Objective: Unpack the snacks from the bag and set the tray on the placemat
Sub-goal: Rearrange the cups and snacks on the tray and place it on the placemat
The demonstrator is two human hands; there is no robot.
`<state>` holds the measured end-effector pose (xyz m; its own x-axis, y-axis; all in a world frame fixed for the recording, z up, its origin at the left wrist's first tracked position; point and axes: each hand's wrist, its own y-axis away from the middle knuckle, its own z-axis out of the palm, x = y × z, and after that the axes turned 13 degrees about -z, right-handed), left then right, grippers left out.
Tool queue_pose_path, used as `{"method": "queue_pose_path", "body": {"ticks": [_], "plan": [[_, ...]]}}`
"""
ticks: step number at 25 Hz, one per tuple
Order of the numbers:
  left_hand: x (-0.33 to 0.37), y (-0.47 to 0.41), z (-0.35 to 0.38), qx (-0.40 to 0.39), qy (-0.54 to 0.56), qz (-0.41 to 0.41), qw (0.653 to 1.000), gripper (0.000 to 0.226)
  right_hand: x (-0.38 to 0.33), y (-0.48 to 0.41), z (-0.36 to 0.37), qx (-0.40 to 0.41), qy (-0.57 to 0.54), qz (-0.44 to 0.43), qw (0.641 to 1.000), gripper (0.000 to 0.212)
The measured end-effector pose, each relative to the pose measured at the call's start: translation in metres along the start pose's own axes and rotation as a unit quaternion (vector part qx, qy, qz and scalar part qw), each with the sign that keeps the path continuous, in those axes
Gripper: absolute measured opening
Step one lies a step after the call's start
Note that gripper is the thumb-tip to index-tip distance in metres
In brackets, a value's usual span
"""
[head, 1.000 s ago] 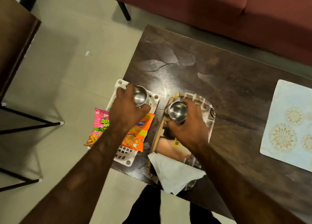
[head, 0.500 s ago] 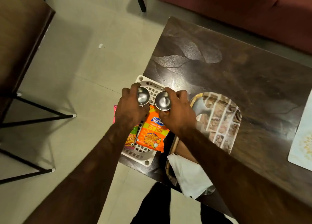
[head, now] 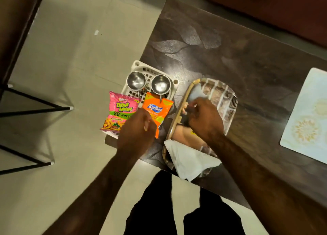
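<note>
A white slotted tray (head: 137, 64) sits on the table's left corner. It carries two steel cups (head: 136, 80) (head: 160, 84), a pink snack packet (head: 120, 110) and an orange snack packet (head: 157, 109). Just right of it lies the printed bag (head: 223, 96) on its side. My left hand (head: 136, 132) hovers over the orange packet's near end, fingers loosely curled, holding nothing. My right hand (head: 205, 119) reaches into the bag's opening with bent fingers; what they grip is hidden. The pale placemat (head: 309, 119) lies far right.
A white paper napkin (head: 191, 160) lies over the bag's near end at the dark table's (head: 230, 48) front edge. A red sofa (head: 283, 8) runs behind the table. Black metal legs (head: 35, 109) of other furniture stand on the floor at left.
Both hands have let go of the steel cups, which now stand on the tray. My right hand moved right to the bag; my left hand drew back over the orange packet.
</note>
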<state>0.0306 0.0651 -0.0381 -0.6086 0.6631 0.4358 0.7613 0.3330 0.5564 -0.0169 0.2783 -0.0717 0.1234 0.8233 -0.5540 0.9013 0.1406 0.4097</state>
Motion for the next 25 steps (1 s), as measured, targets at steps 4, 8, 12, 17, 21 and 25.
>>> {"method": "queue_pose_path", "body": {"ticks": [4,8,12,17,21,25], "plan": [[-0.024,0.070,0.056,-0.237,-0.090,-0.146,0.956,0.020,0.044,0.044,0.003,-0.213,-0.028,0.057,0.975,0.025],[-0.022,0.101,0.101,-0.278,-0.128,-0.205,0.930,0.038,0.071,0.076,0.023,-0.267,-0.002,0.007,0.964,0.032],[-0.015,0.108,0.117,-0.255,-0.088,-0.217,0.938,0.029,0.077,0.082,0.039,-0.254,-0.022,-0.029,0.967,0.041],[-0.021,0.108,0.121,-0.243,0.074,-0.294,0.921,0.022,0.081,0.081,0.045,-0.248,-0.089,-0.027,0.964,0.031],[-0.023,0.096,0.110,-0.111,0.104,-0.248,0.957,0.005,0.084,0.081,0.040,-0.220,-0.183,-0.006,0.958,0.017],[-0.015,0.060,0.092,-0.109,0.236,-0.143,0.955,0.041,0.089,0.079,0.026,-0.236,-0.283,0.002,0.930,0.007]]}}
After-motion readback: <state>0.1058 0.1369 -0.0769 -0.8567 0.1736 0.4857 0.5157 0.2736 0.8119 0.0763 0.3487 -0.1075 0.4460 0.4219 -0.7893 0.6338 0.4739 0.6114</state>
